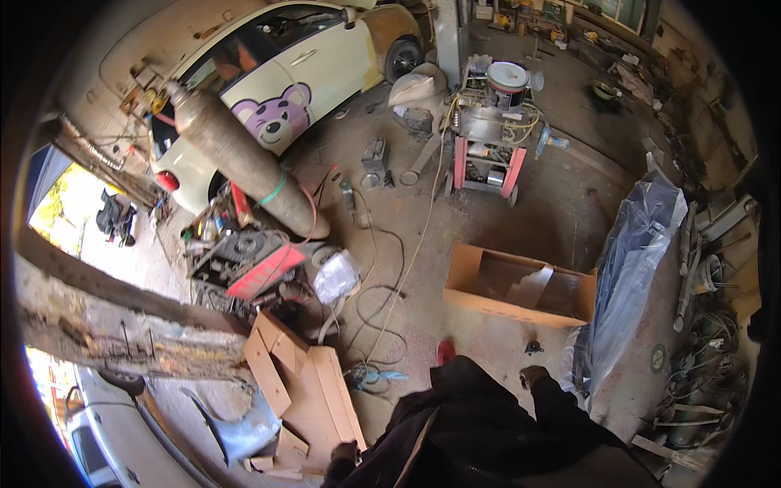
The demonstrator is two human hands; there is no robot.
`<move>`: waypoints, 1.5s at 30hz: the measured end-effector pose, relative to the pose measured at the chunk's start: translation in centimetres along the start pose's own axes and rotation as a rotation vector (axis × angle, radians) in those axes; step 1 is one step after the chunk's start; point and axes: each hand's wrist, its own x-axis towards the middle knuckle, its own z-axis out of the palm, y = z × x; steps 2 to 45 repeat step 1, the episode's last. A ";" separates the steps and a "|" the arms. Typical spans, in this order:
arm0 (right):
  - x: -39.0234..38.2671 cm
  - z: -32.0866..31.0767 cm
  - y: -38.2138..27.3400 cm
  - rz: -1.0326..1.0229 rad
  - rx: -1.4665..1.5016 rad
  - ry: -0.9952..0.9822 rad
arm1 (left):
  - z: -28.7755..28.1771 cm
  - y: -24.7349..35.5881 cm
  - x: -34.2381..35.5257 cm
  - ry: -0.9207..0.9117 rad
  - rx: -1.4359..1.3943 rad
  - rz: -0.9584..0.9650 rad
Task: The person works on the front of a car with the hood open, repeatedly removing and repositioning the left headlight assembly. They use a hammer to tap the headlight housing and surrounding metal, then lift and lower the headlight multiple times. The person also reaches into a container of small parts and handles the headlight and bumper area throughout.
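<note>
My right hand [534,375] hangs ahead of my dark sleeve, its fingers curled; whatever is in them, if anything, is too small to make out. Just beyond it a small black part [534,348] lies on the floor. An open cardboard box [521,313] with torn pale material inside lies farther ahead. Low on the left, my left hand [345,451] is mostly hidden by its sleeve, and its fingers cannot be told apart. It is beside the edge of an unfolded cardboard carton [321,398]; whether it touches the carton is unclear.
A plastic-wrapped long bundle [630,285] lies at right. Ahead stands a red wheeled cart [488,159] carrying a bucket [507,85]. A gas cylinder [244,154] leans by a red machine [260,272], before a pale car [317,77]. Hoses [390,317] cross the floor.
</note>
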 end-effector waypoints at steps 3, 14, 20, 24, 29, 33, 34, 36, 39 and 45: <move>1.9 -2.8 -1.2 -0.155 -0.123 0.104 | -2.5 0.4 1.7 -0.003 0.008 0.010; 1.9 -2.8 -1.2 -0.155 -0.123 0.104 | -2.5 0.4 1.7 -0.003 0.008 0.010; 1.9 -2.8 -1.2 -0.155 -0.123 0.104 | -2.5 0.4 1.7 -0.003 0.008 0.010; 1.9 -2.8 -1.2 -0.155 -0.123 0.104 | -2.5 0.4 1.7 -0.003 0.008 0.010; 1.9 -2.8 -1.2 -0.155 -0.123 0.104 | -2.5 0.4 1.7 -0.003 0.008 0.010; 1.9 -2.8 -1.2 -0.155 -0.123 0.104 | -2.5 0.4 1.7 -0.003 0.008 0.010; 1.9 -2.8 -1.2 -0.155 -0.123 0.104 | -2.5 0.4 1.7 -0.003 0.008 0.010; 1.9 -2.8 -1.2 -0.155 -0.123 0.104 | -2.5 0.4 1.7 -0.003 0.008 0.010; 1.9 -2.8 -1.2 -0.155 -0.123 0.104 | -2.5 0.4 1.7 -0.003 0.008 0.010; 1.9 -2.8 -1.2 -0.155 -0.123 0.104 | -2.5 0.4 1.7 -0.003 0.008 0.010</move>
